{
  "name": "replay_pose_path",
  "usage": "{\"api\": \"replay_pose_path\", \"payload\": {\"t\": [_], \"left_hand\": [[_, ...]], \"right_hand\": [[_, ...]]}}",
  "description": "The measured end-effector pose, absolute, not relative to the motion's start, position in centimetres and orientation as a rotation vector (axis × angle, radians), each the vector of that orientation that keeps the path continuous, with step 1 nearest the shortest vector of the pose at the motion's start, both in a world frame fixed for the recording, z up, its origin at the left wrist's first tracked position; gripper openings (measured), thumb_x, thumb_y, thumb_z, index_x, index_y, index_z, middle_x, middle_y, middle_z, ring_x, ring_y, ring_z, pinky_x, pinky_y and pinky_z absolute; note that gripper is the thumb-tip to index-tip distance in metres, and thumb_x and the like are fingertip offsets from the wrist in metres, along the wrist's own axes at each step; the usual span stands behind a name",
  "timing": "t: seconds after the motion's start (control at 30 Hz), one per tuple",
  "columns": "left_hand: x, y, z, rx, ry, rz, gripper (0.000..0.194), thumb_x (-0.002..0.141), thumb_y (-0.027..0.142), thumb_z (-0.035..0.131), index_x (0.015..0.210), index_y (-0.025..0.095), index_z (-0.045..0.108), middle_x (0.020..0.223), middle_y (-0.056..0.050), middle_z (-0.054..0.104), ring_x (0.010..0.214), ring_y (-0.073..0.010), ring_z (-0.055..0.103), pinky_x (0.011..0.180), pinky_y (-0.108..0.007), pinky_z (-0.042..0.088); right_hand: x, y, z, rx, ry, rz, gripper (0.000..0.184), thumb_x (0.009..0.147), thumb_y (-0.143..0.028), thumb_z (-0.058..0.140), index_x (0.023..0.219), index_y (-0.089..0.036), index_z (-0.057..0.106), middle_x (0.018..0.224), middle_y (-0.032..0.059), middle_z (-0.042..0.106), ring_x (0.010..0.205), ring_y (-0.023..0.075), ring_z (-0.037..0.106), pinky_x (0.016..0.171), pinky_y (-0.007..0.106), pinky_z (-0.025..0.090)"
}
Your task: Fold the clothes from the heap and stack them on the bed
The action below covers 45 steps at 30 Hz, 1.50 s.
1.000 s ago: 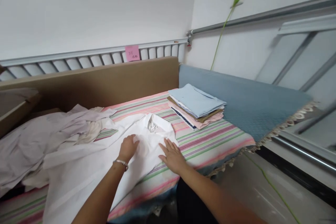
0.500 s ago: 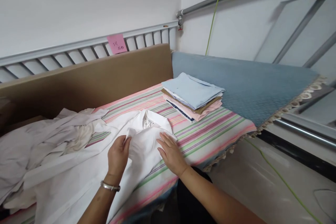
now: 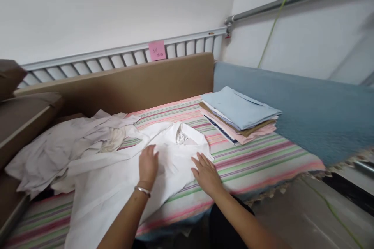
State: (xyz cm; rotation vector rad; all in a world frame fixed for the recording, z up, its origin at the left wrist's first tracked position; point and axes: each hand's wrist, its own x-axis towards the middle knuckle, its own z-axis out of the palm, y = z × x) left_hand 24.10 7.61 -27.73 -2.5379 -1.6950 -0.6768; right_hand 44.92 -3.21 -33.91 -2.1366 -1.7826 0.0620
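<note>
A white shirt [image 3: 117, 186] lies spread over the striped sheet [image 3: 248, 163], its collar at the far end with small white fastenings visible inside. My left hand [image 3: 148, 165], with a silver bangle at the wrist, is over the upper part of the shirt, its fingers closed on a bit of the cloth; the fingertips are partly hidden. Flat on the shirt near the collar's right side rests my right hand [image 3: 207, 173], fingers spread and holding nothing.
Folded clothes [image 3: 241, 111] are stacked behind on the right, light blue on top. Crumpled white clothes [image 3: 84, 144] lie at left beside cardboard boxes [image 3: 26, 114]. A brown board [image 3: 137, 85] and a blue padded side [image 3: 292, 105] border the bed. Behind is a radiator [image 3: 117, 60].
The camera view has turned left, so boxes now show at the left edge. My left hand has lowered slightly toward the cloth; the right stays spread on the shirt.
</note>
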Motion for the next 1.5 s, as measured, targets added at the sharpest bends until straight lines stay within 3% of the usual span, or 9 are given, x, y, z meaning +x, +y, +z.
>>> {"api": "replay_pose_path", "payload": {"t": [0.17,0.37,0.53,0.63,0.8,1.03,1.23,1.37,1.5], "left_hand": [[24.6,2.1,-31.0,-2.838,-1.333,-0.436,0.060,0.087,0.053,0.037,0.138,0.020,0.037,0.148,-0.011,0.033,0.137,-0.0306,0.025,0.109,-0.053,0.025],[23.9,1.3,-32.4,-2.983,-1.497,-0.374,0.070,0.085,0.062,0.028,0.141,0.020,0.033,0.151,-0.013,0.023,0.139,-0.0336,0.015,0.111,-0.057,0.017],[20.1,3.1,-30.4,-2.990,-1.575,-0.467,0.063,0.084,0.045,0.049,0.141,0.026,0.031,0.150,-0.009,0.029,0.139,-0.0272,0.021,0.109,-0.050,0.026],[13.2,6.0,-28.8,-2.644,-1.736,-0.564,0.046,0.086,0.024,0.043,0.132,0.024,0.044,0.147,-0.009,0.036,0.138,-0.0252,0.025,0.108,-0.050,0.026],[-0.1,11.0,-27.6,-2.128,-1.844,-0.477,0.044,0.084,0.014,0.038,0.125,0.023,0.054,0.141,-0.009,0.045,0.135,-0.0281,0.030,0.105,-0.051,0.028],[-6.5,15.1,-27.6,-2.045,-1.817,-0.341,0.043,0.083,0.017,0.040,0.122,0.026,0.056,0.141,-0.006,0.045,0.133,-0.0267,0.032,0.103,-0.047,0.030],[-7.0,17.0,-25.8,-2.171,-1.816,-0.345,0.036,0.081,0.023,0.046,0.114,0.025,0.061,0.137,-0.007,0.049,0.129,-0.0262,0.039,0.104,-0.046,0.029],[-6.9,18.0,-24.7,-2.248,-1.828,-0.428,0.021,0.079,0.022,0.046,0.082,0.022,0.067,0.122,-0.007,0.062,0.120,-0.0261,0.049,0.104,-0.048,0.028],[-6.3,18.5,-23.0,-2.377,-1.783,-0.589,0.023,0.079,0.030,0.046,0.081,0.018,0.065,0.114,-0.010,0.065,0.109,-0.0213,0.056,0.099,-0.034,0.037]], "right_hand": [[45.3,-3.0,-35.8,-2.101,-1.851,-0.137,0.046,0.089,-0.036,0.039,0.130,-0.020,0.051,0.143,0.0112,0.040,0.134,0.0266,0.031,0.107,0.043,0.027],[45.7,-2.4,-37.6,-2.020,-1.897,-0.273,0.048,0.087,-0.038,0.037,0.128,-0.018,0.053,0.140,0.0132,0.044,0.132,0.0291,0.036,0.104,0.046,0.033],[46.5,-2.5,-37.9,-1.975,-1.910,-0.265,0.046,0.085,-0.037,0.039,0.122,-0.017,0.059,0.136,0.0137,0.049,0.129,0.0301,0.040,0.102,0.047,0.037],[47.5,-2.1,-36.8,-1.892,-1.898,-0.181,0.044,0.086,-0.038,0.038,0.116,-0.016,0.062,0.130,0.0135,0.054,0.123,0.0276,0.048,0.100,0.044,0.042],[45.7,2.4,-30.0,-1.711,-1.959,-0.100,0.040,0.088,-0.034,0.038,0.118,-0.019,0.060,0.127,0.0105,0.057,0.118,0.0234,0.052,0.100,0.042,0.042],[32.9,16.1,-20.0,-1.579,-2.452,-0.070,0.047,0.083,-0.016,0.042,0.129,-0.024,0.050,0.137,0.0099,0.048,0.121,0.0246,0.047,0.099,0.041,0.037],[24.0,23.6,-20.7,-1.703,-2.665,-0.288,0.056,0.076,-0.008,0.053,0.130,-0.023,0.049,0.150,0.0152,0.024,0.134,0.0330,0.029,0.101,0.050,0.028],[23.8,25.1,-22.4,-1.721,-2.690,-0.316,0.033,0.079,-0.009,0.052,0.110,-0.014,0.063,0.145,0.0157,0.035,0.134,0.0331,0.027,0.104,0.051,0.022],[27.4,25.9,-20.0,-1.726,-2.640,-0.380,0.026,0.084,-0.013,0.049,0.105,-0.012,0.065,0.135,0.0162,0.047,0.130,0.0296,0.033,0.104,0.047,0.022]]}}
